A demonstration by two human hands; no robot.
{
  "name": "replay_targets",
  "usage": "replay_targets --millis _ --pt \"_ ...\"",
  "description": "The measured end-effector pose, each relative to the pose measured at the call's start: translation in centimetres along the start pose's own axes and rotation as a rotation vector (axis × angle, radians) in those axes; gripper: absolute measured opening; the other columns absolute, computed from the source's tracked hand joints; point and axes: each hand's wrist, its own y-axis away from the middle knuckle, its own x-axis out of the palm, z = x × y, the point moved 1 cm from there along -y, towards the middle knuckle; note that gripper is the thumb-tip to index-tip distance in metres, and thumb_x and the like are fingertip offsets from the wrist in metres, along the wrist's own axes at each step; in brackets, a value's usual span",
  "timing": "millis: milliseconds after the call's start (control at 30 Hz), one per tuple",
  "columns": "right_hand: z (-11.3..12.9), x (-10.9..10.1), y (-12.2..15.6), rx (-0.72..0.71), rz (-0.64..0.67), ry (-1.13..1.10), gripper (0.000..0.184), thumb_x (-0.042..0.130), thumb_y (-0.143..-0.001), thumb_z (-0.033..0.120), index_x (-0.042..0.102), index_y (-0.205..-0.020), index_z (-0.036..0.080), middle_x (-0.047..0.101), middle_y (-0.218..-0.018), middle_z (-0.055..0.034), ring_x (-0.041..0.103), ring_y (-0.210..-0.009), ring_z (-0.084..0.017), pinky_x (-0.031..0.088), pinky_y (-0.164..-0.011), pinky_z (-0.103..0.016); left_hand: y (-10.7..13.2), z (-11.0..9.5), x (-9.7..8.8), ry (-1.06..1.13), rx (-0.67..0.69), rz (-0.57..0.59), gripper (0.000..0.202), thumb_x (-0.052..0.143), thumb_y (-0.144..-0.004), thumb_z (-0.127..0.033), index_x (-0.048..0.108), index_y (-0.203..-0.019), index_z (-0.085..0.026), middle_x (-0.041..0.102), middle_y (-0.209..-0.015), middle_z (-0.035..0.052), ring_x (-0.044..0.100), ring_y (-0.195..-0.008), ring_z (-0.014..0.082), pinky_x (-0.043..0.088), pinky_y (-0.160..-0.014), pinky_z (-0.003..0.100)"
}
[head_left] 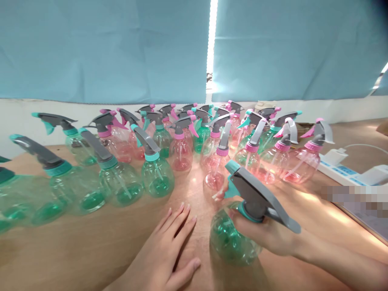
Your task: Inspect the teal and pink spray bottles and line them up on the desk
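My right hand is wrapped around the neck of a green spray bottle with a grey and teal trigger head, at the lower right of centre. The bottle stands nearly upright, and a finger reaches toward its teal trigger. My left hand lies flat on the wooden table with its fingers stretched forward, holding nothing. Just beyond my right hand is a pink spray bottle. A green spray bottle stands ahead of my left hand, in a row of similar green ones.
Several pink and green spray bottles, such as a pink one, crowd the back of the table. On the right lie a white power strip with plugs and a flat device, partly blurred. Blue curtains hang behind.
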Motion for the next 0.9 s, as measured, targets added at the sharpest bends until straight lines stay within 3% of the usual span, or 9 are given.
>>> replay_targets --millis 167,233,333,400,533,667,800,900 --pt "-0.31 0.13 0.02 0.018 0.014 -0.006 0.046 0.049 -0.067 0.012 0.059 -0.109 0.027 0.063 -0.086 -0.0013 0.053 -0.052 -0.011 0.052 -0.048 -0.024 0.01 -0.22 -0.38 -0.001 -0.002 0.003 0.074 0.055 -0.096 -0.045 0.015 -0.156 -0.026 0.029 -0.157 0.0097 0.032 -0.14 0.0336 0.031 -0.111 0.055" --pt "-0.46 0.15 0.04 -0.002 0.007 0.012 0.05 0.049 -0.069 0.013 0.059 -0.116 0.028 0.065 -0.087 -0.0022 0.06 -0.058 -0.014 0.056 -0.055 -0.027 -0.05 -0.43 -0.7 -0.004 -0.013 0.019 0.074 0.055 -0.095 -0.045 0.016 -0.155 -0.026 0.03 -0.156 0.0095 0.033 -0.14 0.0338 0.033 -0.111 0.055" --pt "-0.74 0.19 0.08 -0.001 0.014 0.007 0.053 0.049 -0.071 0.011 0.059 -0.121 0.028 0.067 -0.083 -0.001 0.059 -0.052 -0.013 0.058 -0.055 -0.028 -0.11 -0.59 -0.91 -0.015 -0.014 0.03 0.074 0.056 -0.096 -0.045 0.017 -0.155 -0.026 0.032 -0.155 0.0098 0.035 -0.139 0.0338 0.034 -0.11 0.055" --pt "-0.86 0.2 0.1 -0.013 0.012 -0.011 0.054 0.05 -0.071 0.009 0.059 -0.121 0.028 0.068 -0.084 -0.0009 0.062 -0.054 -0.014 0.057 -0.054 -0.027 -0.05 -0.51 -0.73 -0.018 -0.006 0.019 0.074 0.055 -0.096 -0.045 0.016 -0.156 -0.025 0.031 -0.156 0.0099 0.034 -0.139 0.0341 0.034 -0.11 0.055" --pt "-0.77 0.27 0.06 -0.059 -0.024 -0.023 0.05 0.05 -0.07 0.008 0.063 -0.114 0.029 0.07 -0.088 -0.0014 0.069 -0.08 -0.018 0.06 -0.068 -0.028 0.24 -0.16 -0.07 -0.015 -0.016 0.015 0.072 0.053 -0.096 -0.047 0.017 -0.155 -0.025 0.028 -0.157 0.0089 0.031 -0.141 0.0338 0.032 -0.111 0.055" --pt "-0.63 0.38 0.0 -0.033 -0.035 -0.01 0.037 0.052 -0.071 0.011 0.066 -0.101 0.027 0.068 -0.084 -0.0015 0.067 -0.066 -0.016 0.061 -0.067 -0.03 0.24 -0.27 -0.18 -0.005 -0.046 0.041 0.071 0.052 -0.097 -0.047 0.017 -0.155 -0.026 0.024 -0.159 0.0083 0.027 -0.142 0.0337 0.031 -0.111 0.056" --pt "-0.59 0.34 0.02 -0.047 -0.076 -0.002 0.036 0.054 -0.074 0.016 0.064 -0.108 0.025 0.069 -0.083 -0.0038 0.07 -0.072 -0.02 0.061 -0.068 -0.033 -0.03 -0.63 -0.75 0.024 -0.058 0.067 0.071 0.052 -0.098 -0.046 0.016 -0.155 -0.026 0.025 -0.158 0.0088 0.027 -0.142 0.0328 0.03 -0.112 0.055" --pt "-0.57 0.26 0.02 -0.023 -0.087 0.013 0.031 0.054 -0.074 0.018 0.064 -0.103 0.023 0.067 -0.075 -0.0034 0.07 -0.068 -0.02 0.059 -0.057 -0.029 -0.03 -0.68 -0.85 0.036 -0.06 0.064 0.071 0.053 -0.097 -0.046 0.016 -0.155 -0.027 0.024 -0.158 0.0085 0.027 -0.142 0.0324 0.029 -0.112 0.054"
